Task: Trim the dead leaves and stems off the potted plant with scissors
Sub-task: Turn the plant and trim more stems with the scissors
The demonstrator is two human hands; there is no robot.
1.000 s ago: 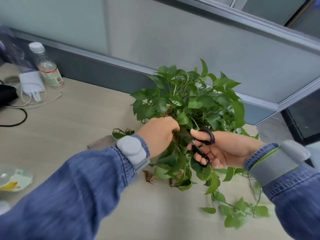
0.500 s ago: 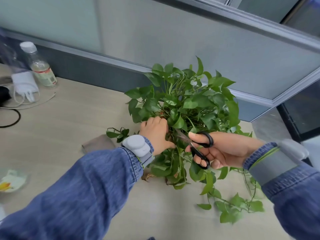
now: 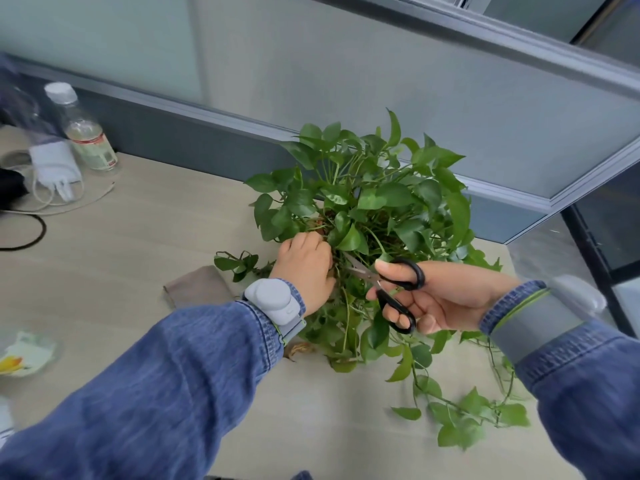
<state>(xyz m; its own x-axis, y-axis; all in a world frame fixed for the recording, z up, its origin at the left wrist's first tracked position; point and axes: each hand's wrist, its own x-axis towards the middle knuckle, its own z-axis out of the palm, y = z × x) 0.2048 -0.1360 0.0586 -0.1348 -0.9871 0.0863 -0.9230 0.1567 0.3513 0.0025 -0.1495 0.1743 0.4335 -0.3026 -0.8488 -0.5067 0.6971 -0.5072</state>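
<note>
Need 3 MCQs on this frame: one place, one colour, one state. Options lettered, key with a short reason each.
1. Where does the plastic bottle stand?
A. far left of the desk, by the partition
B. right of the plant
C. in front of the left sleeve

2. What colour are the handles of the scissors?
A. red
B. black
C. white

3. What is the right hand doing?
A. lying flat on the desk
B. gripping the bottle
C. gripping the scissors, blades apart and pointed into the plant

Answers:
1 A: the bottle is upright at far left, beside a white charger against the partition.
2 B: both loops are black, blades silver.
3 C: thumb and fingers are through the loops and the blades are parted, aimed at the stems of the potted plant next to the left hand, which reaches into the foliage.
</note>
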